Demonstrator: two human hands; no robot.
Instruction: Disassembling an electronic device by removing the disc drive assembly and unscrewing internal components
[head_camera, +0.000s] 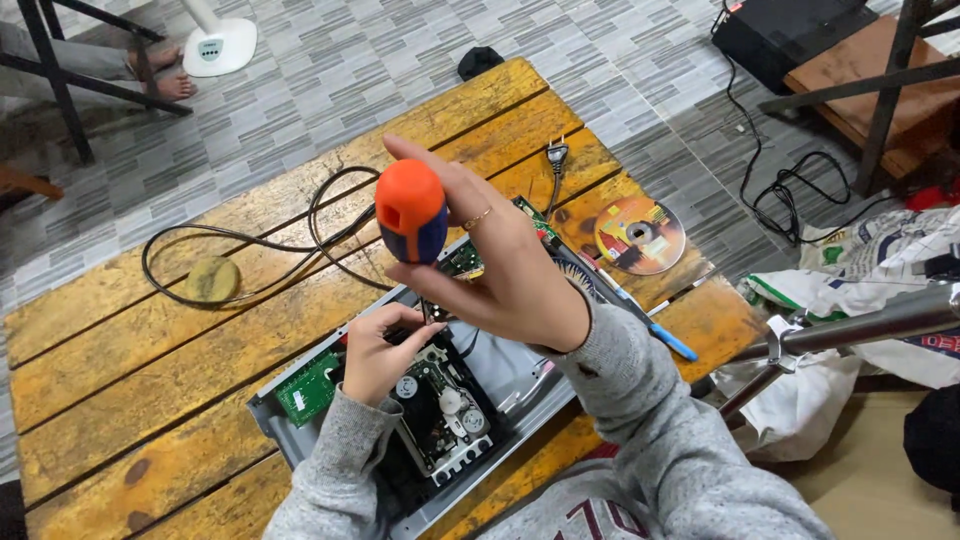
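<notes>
My right hand (505, 265) grips the orange-and-blue screwdriver (412, 212) upright over the opened disc player (420, 410) at the bench's (150, 370) near edge; my left hand (380, 350) pinches down inside its chassis.

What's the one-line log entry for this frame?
right hand: grips screwdriver upright | left hand: steadies shaft on disc drive | open player chassis on wooden table

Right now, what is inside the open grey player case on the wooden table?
Inside the grey player case: a green circuit board at one end and a black disc drive mechanism in the middle. The left hand and sleeve cover the part between them.
</notes>
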